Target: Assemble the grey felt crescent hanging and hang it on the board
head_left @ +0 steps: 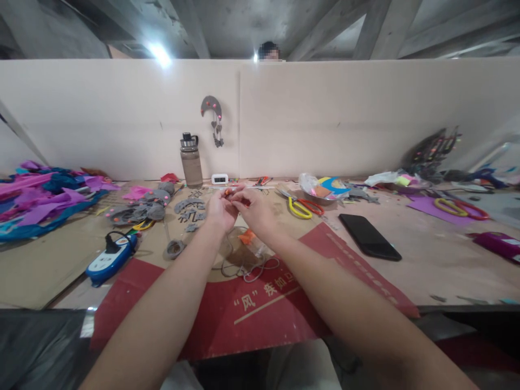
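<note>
My left hand (221, 211) and my right hand (257, 210) meet above the table, fingertips pinched close together. Something small and orange (228, 193) shows at the fingers of the left hand; its kind is too small to make out. What the right fingertips pinch is hidden. Below the hands lies a loose grey cord (247, 271) in loops, beside an orange piece in clear plastic (247, 236). Left of the hands are grey felt cutouts (190, 205) and a small roll of grey cord (174, 248).
A power strip (111, 259), a bottle (190, 161) and a small clock (220, 179) stand to the left. Yellow-handled scissors (299, 208) and a black phone (369, 236) lie to the right. A red printed sheet (162, 309) covers the front edge. Coloured felt scraps (49, 195) pile up far left.
</note>
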A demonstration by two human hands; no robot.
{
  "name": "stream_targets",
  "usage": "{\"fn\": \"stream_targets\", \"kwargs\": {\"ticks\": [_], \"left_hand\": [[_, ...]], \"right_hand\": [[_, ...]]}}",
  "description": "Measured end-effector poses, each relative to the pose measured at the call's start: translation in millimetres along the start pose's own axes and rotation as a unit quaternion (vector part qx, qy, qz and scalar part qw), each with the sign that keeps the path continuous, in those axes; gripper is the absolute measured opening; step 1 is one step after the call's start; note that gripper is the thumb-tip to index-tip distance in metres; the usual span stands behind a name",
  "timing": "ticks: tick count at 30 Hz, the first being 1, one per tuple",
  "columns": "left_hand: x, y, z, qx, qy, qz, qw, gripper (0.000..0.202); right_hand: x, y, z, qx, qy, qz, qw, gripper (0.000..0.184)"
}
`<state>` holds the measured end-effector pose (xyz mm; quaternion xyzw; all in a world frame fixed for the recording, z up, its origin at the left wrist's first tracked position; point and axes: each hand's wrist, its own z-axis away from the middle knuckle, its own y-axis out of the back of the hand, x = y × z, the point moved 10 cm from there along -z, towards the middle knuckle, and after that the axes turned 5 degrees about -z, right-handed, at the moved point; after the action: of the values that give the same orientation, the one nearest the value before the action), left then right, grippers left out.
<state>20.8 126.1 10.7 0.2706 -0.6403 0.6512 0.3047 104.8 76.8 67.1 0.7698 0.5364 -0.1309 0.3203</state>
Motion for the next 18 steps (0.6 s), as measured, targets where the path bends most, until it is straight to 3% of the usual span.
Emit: {"fn": "stream_targets", "kwargs": {"ticks": [4,8,12,18], "left_hand": [[2.9,-4.3,1.7,-0.019,0.004,0.029,0.999,0.026],[10.2,-1.9,1.1,-0.013,-0.013,0.061,0.998,0.031],[13.0,-2.8,-1.4,-0.028,-0.014,0.061,0.998,0.033],[11.2,-1.5,-1.9,-0.039,-0.006,0.060,0.997,0.035]], "right_hand": [[-20.0,-14.7,6.1,-0.038,0.079,0.059,0.994,0.022],[-35.5,-16.6,9.2,-0.058,0.105,0.032,0.992,0.032],[-36.9,-9.0,7.2,-0.048,0.058,-0.023,0.997,0.031],[-19.3,1.6,2.3,-0.007,-0.031,-0.166,0.986,0.017]]}}
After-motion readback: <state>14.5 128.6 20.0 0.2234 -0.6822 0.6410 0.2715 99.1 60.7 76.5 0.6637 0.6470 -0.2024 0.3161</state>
